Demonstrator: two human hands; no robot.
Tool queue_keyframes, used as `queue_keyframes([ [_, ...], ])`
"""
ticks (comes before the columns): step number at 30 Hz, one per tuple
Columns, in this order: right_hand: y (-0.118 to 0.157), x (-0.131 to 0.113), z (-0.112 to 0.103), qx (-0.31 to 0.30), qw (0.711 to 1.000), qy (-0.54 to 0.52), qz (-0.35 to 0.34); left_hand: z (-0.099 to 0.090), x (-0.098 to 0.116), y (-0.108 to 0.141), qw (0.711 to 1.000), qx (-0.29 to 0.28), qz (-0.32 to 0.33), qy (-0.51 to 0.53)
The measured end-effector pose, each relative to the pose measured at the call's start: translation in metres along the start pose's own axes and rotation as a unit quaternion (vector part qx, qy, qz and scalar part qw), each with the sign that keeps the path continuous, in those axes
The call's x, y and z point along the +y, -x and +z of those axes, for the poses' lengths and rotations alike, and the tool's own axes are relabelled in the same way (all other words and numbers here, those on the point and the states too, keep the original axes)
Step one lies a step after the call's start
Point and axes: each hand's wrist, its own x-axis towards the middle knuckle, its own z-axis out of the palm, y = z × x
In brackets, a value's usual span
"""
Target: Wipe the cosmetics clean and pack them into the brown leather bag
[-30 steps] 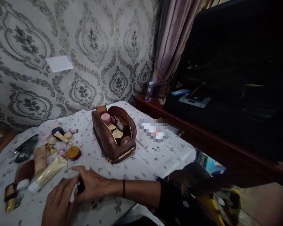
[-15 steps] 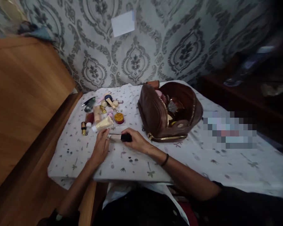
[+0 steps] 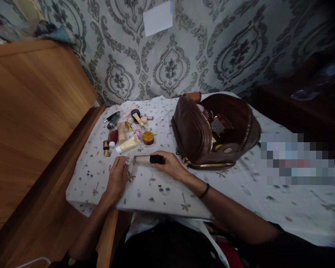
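My right hand [image 3: 170, 165] grips a small clear bottle of beige liquid make-up [image 3: 143, 160] by its black cap [image 3: 157, 159]. The bottle lies level, its clear end pointing left, just above the cloth. Left of that end is my left hand [image 3: 118, 178], fingers curled in. Something small and shiny shows at its fingertips; I cannot tell what it is. Behind the hands lie a cream tube [image 3: 129, 143], a round jar with a gold lid [image 3: 147, 137], a beige tube [image 3: 122, 132] and a small gold-and-black bottle [image 3: 105, 148].
An open brown leather bag [image 3: 191, 128] stands on the right with several items inside. More cosmetics, among them a dark round case [image 3: 135, 112], cluster at the back left. A wooden panel [image 3: 36, 104] borders the table's left side. A blurred-out item [image 3: 296, 158] lies far right.
My left hand has come away from the bottle's clear end, leaving a small gap. The right hand still holds the black cap. The whole view has shifted, so things appear further right.
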Motion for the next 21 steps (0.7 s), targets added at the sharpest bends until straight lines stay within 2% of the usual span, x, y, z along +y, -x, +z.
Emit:
queue_keyframes([
  [4,0.0,-0.003,0.001,0.005,1.0,-0.001,0.004,-0.004,0.014,-0.011,0.996,0.057,0.056,0.025],
  [6,0.0,-0.004,0.001,0.0,1.0,-0.01,0.003,0.002,0.021,-0.017,0.995,0.055,0.085,0.026],
  [12,-0.001,-0.003,0.002,0.004,1.0,0.001,-0.013,0.032,0.025,-0.03,0.973,-0.081,0.212,-0.035],
  [15,-0.002,-0.002,0.002,0.006,1.0,-0.003,-0.017,0.035,0.017,-0.032,0.97,-0.098,0.21,-0.068],
  [21,-0.002,-0.001,0.0,0.009,1.0,-0.025,0.007,0.023,-0.002,-0.032,0.973,-0.112,0.182,-0.089],
])
